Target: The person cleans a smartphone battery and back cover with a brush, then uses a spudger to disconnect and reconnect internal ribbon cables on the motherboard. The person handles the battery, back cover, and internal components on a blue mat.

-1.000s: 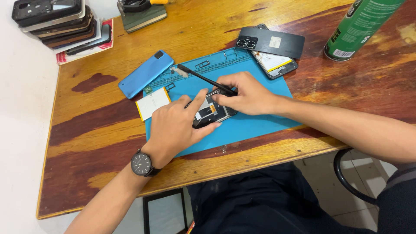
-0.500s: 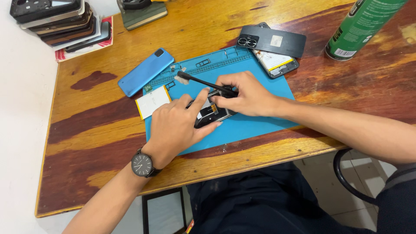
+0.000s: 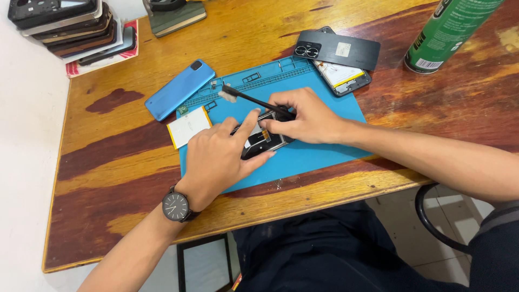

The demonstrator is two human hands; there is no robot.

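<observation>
An opened black phone point(image 3: 263, 141) lies on the blue work mat point(image 3: 319, 157) in the middle of the wooden table. My left hand point(image 3: 219, 157) rests over its left end and grips it, index finger stretched across the top. My right hand point(image 3: 303, 116) presses on the phone's upper right end and holds a thin black brush point(image 3: 254, 100), whose pale bristle tip points up-left over the mat. A dark wristwatch point(image 3: 175, 206) is on my left wrist. Much of the phone is hidden under both hands.
A blue phone point(image 3: 179, 89) and a white flat battery point(image 3: 188, 127) lie left of the mat. A black back cover point(image 3: 338, 50) rests over another opened phone point(image 3: 346, 75) at the back. A green spray can point(image 3: 446, 32) stands far right; a stack of phones point(image 3: 70, 24) sits far left.
The brush tip has swung slightly up and to the left. Both hands stay on the opened phone; the view has shifted a little.
</observation>
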